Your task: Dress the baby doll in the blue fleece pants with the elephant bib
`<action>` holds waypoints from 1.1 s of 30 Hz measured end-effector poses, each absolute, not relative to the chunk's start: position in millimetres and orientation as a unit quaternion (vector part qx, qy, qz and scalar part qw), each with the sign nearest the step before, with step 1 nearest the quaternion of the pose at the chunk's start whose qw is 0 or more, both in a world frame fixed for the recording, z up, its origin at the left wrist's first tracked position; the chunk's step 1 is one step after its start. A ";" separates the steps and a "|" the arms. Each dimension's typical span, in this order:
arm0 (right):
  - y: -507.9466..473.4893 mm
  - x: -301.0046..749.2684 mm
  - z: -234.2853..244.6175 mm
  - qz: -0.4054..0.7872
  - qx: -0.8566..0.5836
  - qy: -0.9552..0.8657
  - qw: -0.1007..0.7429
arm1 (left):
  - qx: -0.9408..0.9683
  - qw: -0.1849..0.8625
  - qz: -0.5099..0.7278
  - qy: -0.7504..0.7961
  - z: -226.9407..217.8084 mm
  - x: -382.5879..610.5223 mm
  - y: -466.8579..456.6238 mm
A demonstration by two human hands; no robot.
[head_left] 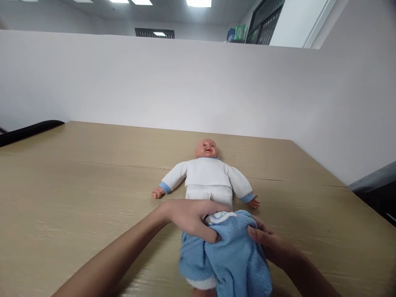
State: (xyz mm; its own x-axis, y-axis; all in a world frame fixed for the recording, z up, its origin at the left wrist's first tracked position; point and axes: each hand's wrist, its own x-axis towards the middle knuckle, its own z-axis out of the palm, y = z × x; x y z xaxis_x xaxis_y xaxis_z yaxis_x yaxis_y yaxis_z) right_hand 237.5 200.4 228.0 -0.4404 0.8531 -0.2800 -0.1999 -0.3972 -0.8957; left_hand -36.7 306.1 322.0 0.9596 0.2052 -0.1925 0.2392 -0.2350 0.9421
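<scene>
On its back lies a baby doll (208, 173) in a white top with blue cuffs, head away from me and arms spread. Blue fleecy doll pants (235, 251) with a white patch cover its lower body and legs. My left hand (194, 218) grips the pants near the waist, thumb pressed into the cloth and fingers partly hidden behind it. At the other side, my right hand (270, 241) pinches the fabric with its thumb in front. A bit of the doll's foot or leg (204, 292) shows below a white-trimmed hem.
The doll rests on a wide wood-toned table (93, 198). Behind it stands a white partition wall (173, 86). A black curved object (34, 128) is at the left edge, and a dark object (377, 194) is beyond the table's right edge.
</scene>
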 end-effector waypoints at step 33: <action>191.9 228.1 248.3 0.742 -0.359 -0.494 0.278 | 0.773 0.628 0.024 0.085 314.4 -37.1 310.9</action>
